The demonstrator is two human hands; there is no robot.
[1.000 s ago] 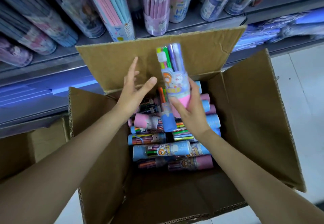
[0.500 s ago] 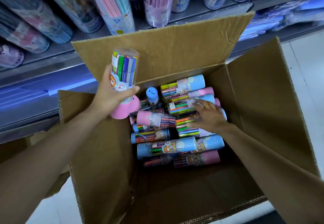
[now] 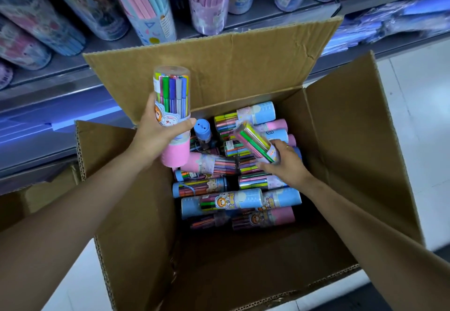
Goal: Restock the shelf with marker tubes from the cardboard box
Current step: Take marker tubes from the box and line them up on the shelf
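Observation:
An open cardboard box [image 3: 353, 140] on the floor holds several marker tubes [image 3: 224, 201] with pink or blue caps, most lying flat. My left hand [image 3: 158, 135] grips a pink-capped marker tube [image 3: 171, 106] upright over the box's left side. My right hand [image 3: 287, 162] is down inside the box and grips a second marker tube [image 3: 255, 141], tilted with its clear end raised off the pile. The shelf [image 3: 60, 67] runs behind the box.
Tall tubes of pink and blue stationery [image 3: 143, 1] stand in a row on the shelf above the box. Flat blue packs [image 3: 401, 18] fill the shelf at right. Another cardboard box [image 3: 31, 196] sits at far left. White floor tiles [image 3: 418, 115] lie to the right.
The pink-capped tube passed from my right hand to my left. My right hand then reached into the box and has lifted one end of a second tube off the pile.

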